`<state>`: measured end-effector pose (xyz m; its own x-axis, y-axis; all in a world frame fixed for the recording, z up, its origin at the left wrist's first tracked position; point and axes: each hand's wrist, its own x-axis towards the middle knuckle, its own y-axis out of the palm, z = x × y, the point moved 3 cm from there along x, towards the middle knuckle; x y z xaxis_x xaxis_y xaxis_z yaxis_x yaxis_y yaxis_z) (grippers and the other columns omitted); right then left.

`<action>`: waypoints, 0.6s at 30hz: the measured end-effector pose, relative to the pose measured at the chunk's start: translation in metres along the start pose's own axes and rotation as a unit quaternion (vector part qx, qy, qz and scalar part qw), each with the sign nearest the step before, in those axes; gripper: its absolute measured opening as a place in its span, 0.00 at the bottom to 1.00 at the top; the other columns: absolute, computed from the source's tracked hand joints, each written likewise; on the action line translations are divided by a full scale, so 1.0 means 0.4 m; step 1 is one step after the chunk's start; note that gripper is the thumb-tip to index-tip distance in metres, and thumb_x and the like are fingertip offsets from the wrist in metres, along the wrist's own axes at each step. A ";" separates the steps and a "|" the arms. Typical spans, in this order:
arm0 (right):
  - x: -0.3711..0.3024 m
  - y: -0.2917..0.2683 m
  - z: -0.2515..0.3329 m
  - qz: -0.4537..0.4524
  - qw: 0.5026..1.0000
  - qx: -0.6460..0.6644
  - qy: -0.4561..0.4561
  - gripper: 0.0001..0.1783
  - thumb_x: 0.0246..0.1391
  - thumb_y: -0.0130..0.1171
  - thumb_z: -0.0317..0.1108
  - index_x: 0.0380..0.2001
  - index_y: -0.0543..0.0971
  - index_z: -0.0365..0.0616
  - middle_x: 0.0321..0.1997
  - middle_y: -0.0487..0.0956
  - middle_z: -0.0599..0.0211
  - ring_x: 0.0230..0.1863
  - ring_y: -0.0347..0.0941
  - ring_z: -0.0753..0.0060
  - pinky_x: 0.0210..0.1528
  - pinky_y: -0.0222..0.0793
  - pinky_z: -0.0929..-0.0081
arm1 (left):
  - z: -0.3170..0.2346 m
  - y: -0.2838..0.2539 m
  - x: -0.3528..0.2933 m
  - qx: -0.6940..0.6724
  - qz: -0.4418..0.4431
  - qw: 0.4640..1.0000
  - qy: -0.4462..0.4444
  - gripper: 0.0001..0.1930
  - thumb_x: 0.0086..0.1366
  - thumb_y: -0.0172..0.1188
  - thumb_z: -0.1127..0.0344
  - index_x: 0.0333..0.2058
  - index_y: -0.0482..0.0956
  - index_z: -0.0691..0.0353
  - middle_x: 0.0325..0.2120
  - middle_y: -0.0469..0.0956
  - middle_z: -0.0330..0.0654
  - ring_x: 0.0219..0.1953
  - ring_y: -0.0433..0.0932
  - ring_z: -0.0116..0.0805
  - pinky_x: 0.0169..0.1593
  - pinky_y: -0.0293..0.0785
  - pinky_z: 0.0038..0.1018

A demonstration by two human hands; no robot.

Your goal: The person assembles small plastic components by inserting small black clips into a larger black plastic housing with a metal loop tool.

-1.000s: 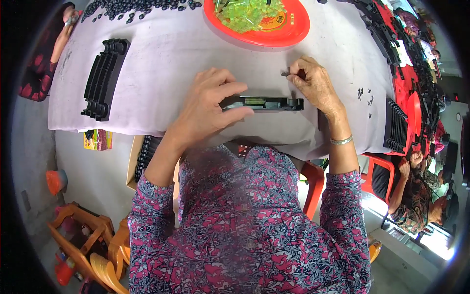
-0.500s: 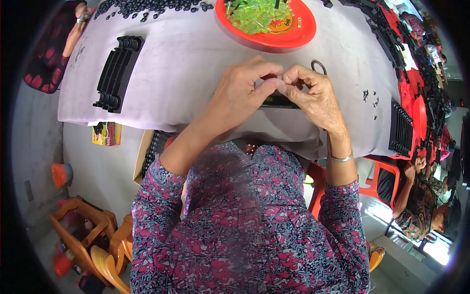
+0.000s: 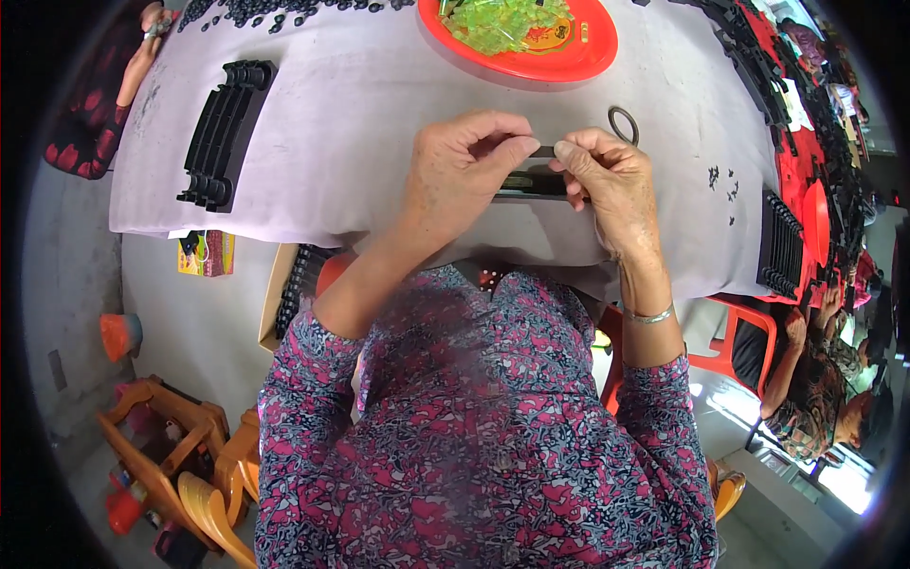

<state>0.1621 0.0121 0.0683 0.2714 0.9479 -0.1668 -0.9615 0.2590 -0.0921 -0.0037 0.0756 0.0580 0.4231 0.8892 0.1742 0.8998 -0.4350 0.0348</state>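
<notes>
Above the near edge of the cloth-covered table [image 3: 351, 142], my left hand [image 3: 460, 175] and my right hand [image 3: 611, 180] face each other with fingertips pinched. Between them stretches a small dark strip [image 3: 544, 151], gripped at either end; its exact kind is too small to make out. Just beneath lies a long black plastic piece [image 3: 531, 184], partly covered by both hands. A dark ring-shaped handle [image 3: 623, 124] rests by my right fingers; whatever it belongs to is hidden behind the hand.
A red plate [image 3: 597, 57] with clear green pieces [image 3: 502, 24] stands at the far side. Black ribbed parts [image 3: 226, 133] lie stacked on the left, and another ribbed stack [image 3: 779, 245] on the right. Small black bits [image 3: 725, 185] are scattered nearby. Another person's arm [image 3: 139, 71] shows far left.
My fingertips have drawn slightly apart, and the dark strip now shows between them. More of the black piece beneath is visible.
</notes>
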 end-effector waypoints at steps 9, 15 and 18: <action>-0.013 -0.004 0.004 0.002 0.996 -0.046 0.070 0.08 0.56 0.63 0.33 0.28 0.80 0.40 0.21 0.75 0.77 0.17 0.63 0.91 0.17 0.58 0.88 | -0.013 -0.054 -0.013 0.199 0.083 0.970 0.112 0.15 0.53 0.69 0.68 0.40 0.81 0.67 0.31 0.77 0.38 0.33 0.77 0.31 0.36 0.72 0.26; -0.011 0.008 0.005 0.037 0.988 -0.129 0.075 0.09 0.56 0.63 0.34 0.27 0.79 0.41 0.19 0.74 0.76 0.12 0.59 0.91 0.13 0.51 0.88 | 0.038 -0.067 -0.034 0.352 0.118 0.922 0.110 0.19 0.46 0.70 0.64 0.37 0.80 0.65 0.30 0.74 0.45 0.34 0.74 0.46 0.38 0.70 0.37; -0.011 0.019 0.011 0.034 0.984 -0.143 0.096 0.11 0.56 0.63 0.33 0.23 0.79 0.39 0.16 0.71 0.78 0.16 0.61 0.90 0.15 0.54 0.86 | 0.037 -0.051 -0.036 0.339 0.123 0.928 0.098 0.18 0.46 0.70 0.63 0.36 0.81 0.63 0.29 0.72 0.44 0.33 0.74 0.45 0.37 0.70 0.36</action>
<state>0.1533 0.0107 0.0728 0.2362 0.9015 -0.3628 -0.9334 0.1066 -0.3427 -0.0266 0.0738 0.0403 0.6561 0.7039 0.2720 0.6670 -0.3723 -0.6454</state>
